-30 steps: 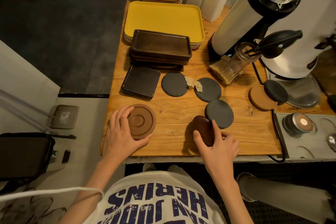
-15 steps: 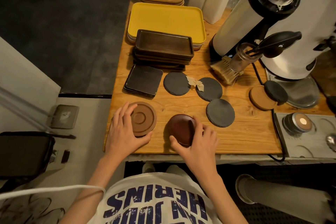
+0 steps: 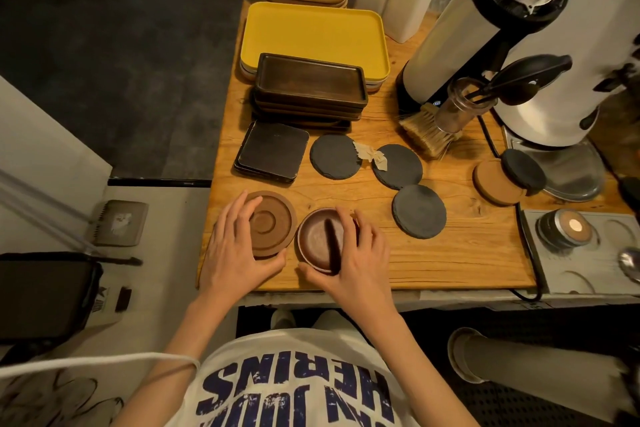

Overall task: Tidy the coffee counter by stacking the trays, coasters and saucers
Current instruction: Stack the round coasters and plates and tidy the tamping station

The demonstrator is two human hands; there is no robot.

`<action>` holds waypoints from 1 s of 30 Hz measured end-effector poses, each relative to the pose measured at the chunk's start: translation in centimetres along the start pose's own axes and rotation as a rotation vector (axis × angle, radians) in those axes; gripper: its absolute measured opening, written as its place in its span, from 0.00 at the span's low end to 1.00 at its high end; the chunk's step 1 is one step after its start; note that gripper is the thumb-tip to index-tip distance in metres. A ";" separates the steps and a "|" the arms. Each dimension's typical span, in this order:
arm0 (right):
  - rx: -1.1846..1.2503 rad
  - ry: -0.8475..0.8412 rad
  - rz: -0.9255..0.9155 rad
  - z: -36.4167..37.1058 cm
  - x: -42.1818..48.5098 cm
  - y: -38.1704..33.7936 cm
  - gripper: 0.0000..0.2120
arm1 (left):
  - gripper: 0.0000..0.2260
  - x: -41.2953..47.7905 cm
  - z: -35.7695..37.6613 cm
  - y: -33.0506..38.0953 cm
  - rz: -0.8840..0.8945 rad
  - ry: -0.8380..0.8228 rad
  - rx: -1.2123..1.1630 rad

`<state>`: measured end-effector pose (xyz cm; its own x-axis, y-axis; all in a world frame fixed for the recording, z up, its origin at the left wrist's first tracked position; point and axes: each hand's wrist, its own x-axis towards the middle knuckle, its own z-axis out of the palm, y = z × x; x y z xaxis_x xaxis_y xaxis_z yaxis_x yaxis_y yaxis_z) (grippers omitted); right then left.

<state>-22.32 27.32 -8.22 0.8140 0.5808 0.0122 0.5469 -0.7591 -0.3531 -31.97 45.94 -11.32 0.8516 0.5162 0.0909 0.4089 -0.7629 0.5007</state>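
Near the counter's (image 3: pixel 450 263) front left corner, the right hand (image 3: pixel 358 255) has carried the dark saucer (image 3: pixel 315 239) leftward, away from the slate coasters (image 3: pixel 419 211). It now sits just beside the ringed saucer (image 3: pixel 275 222), so stacking the pair looks imminent. That hand's fingers curl over the far rim, thumb pinching the near one. The left hand (image 3: pixel 235 253) steadies the ringed saucer, fingers spread. One saucer is glossy and shallow-bowled, the other matte and grooved; the coasters are flat, rough-edged discs.
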 end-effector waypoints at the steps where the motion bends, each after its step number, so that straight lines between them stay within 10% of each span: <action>1: 0.015 -0.001 0.009 0.1 0.1 0.0 0.47 | 0.44 0.0 0.0 0.0 0.001 0.003 0.001; 30: 0.261 0.196 0.137 -4.0 1.9 10.9 0.38 | 0.36 -0.2 -0.7 2.5 -0.159 0.159 -0.153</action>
<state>-14.01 18.93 -8.32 0.9122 0.3922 0.1185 0.3822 -0.7106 -0.5907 -31.36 44.22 -9.47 0.7138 0.6885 0.1286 0.4688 -0.6061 0.6426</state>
